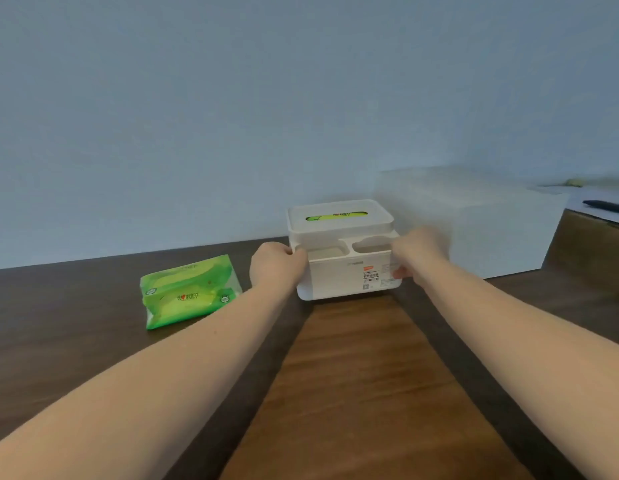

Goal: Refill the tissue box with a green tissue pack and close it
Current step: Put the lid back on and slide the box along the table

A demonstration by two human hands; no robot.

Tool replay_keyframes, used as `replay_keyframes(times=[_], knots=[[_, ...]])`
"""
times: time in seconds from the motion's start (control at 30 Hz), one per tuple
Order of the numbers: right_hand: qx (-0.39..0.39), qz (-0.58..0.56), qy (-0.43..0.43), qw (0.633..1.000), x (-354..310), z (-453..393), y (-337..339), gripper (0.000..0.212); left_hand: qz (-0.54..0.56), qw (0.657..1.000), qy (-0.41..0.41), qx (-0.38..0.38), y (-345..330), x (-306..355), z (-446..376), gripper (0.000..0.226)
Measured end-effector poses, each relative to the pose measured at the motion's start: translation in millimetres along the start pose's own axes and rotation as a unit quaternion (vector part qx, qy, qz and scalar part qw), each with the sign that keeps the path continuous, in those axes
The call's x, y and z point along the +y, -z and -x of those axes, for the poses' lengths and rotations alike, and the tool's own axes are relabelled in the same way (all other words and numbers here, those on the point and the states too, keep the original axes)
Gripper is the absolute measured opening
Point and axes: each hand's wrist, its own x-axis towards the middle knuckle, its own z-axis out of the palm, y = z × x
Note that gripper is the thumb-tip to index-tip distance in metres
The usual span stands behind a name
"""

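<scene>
A white tissue box [339,277] stands on the dark wooden table near the wall, its lid [339,225] lying flat on top. Through the lid's slot a green tissue pack [335,215] shows inside. Two small open compartments sit along the box's front. My left hand [275,265] grips the box's left front corner. My right hand [420,252] grips its right side, fingers wrapped onto the front by the label. A bundle of green tissue packs [188,292] lies on the table to the left of the box, apart from both hands.
A large white block [491,223] stands against the wall right of the box. Further right is a lighter surface with a dark flat object [607,206]. A lighter wood strip [363,375] runs down the table's middle between my forearms.
</scene>
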Motion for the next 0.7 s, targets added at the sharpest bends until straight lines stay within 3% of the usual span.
replay_keyframes(times=[0.1,0.4,0.5,0.7], knots=[[0.006,0.021,-0.007,1.0,-9,-33,-5,0.027,-0.004,1.0,0.013,-0.007,-23,7,-29,0.045],[0.039,0.049,-0.028,0.998,-19,-103,-24,0.026,-0.011,0.999,0.015,-0.04,-70,29,-100,0.045],[0.056,0.045,-0.015,0.997,-16,-112,-33,0.012,-0.005,0.999,0.024,-0.031,-84,28,-106,0.045],[0.073,0.038,0.006,0.997,-4,-107,-45,0.035,0.03,0.999,0.006,-0.015,-92,21,-94,0.051]])
